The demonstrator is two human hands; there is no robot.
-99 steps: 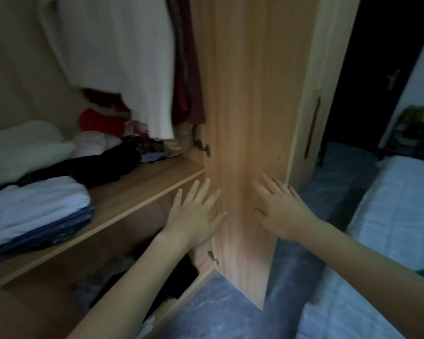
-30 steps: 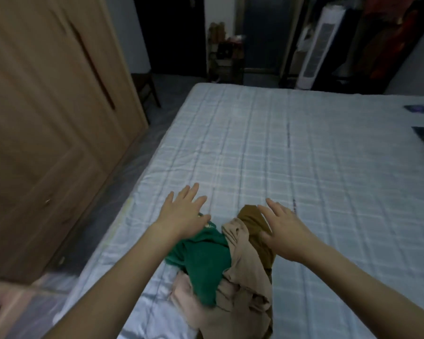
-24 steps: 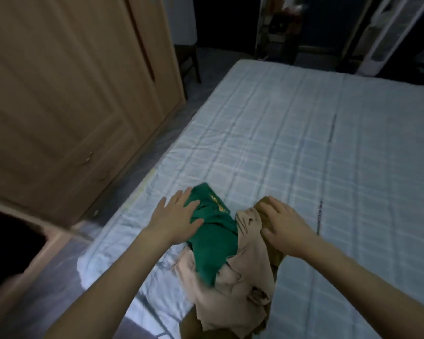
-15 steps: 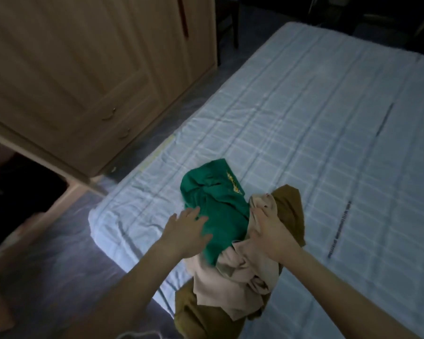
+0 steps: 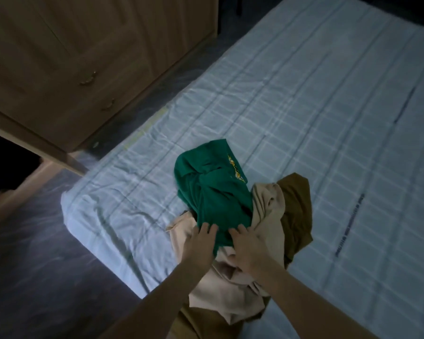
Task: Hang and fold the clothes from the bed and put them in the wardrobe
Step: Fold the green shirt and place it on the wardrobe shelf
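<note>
1. Both hands rest on a green garment (image 5: 216, 192) heaped with beige (image 5: 233, 287) and brown clothes (image 5: 296, 204) at the bed's (image 5: 328, 106) near corner edge.
2. Left hand (image 5: 198, 243) and right hand (image 5: 246, 248): fingers spread, flat.
3. Bare floor (image 5: 34, 277) separates bed from wardrobe (image 5: 83, 57).

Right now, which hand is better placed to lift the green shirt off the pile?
Probably left: the left hand rests on the green shirt's near edge; the right hand lies partly on beige cloth.

Checked bed (image 5: 316, 99) under heaped green, beige, brown clothes (image 5: 233, 216).
</note>
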